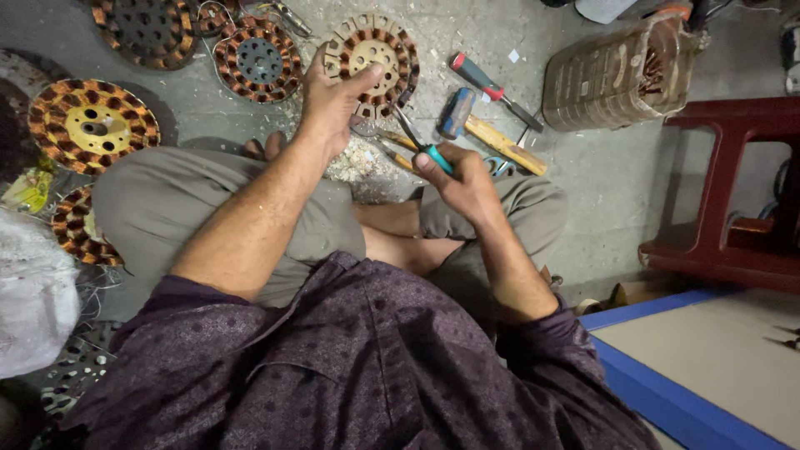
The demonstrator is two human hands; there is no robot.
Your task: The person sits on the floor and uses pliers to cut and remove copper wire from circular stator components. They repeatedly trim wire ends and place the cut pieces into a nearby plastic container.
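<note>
The person sits cross-legged on a grey concrete floor (617,175) strewn with pale shavings and chips. Round copper-wound stators lie about: one with a yellow hub (92,125) at the left, a dark one (146,29) at the top left, another with a grey centre (258,58) beside it, and one partly hidden by the left knee (75,229). A hammer with a wooden handle (492,137) and a red-handled screwdriver (492,90) lie on the floor just beyond the right hand. A clear plastic jar on its side, holding copper wire (621,75), rests at the upper right, near a dark red plastic stool (733,192). A blue-edged board (667,400) fills the lower right corner, and a white sack (33,292) sits at the left edge.

The left hand (329,104) reaches forward onto a tan-cored stator (375,54) lying flat on the floor; its thumb stretches across the stator's near edge while the fingers (321,62) curl over the left rim, gripping it. The right hand (462,179) is closed around the teal handle of a hand tool (425,146), fingers wrapped tight; the tool's dark metal shaft points up toward the stator's lower rim, its tip just beside the left thumb.
</note>
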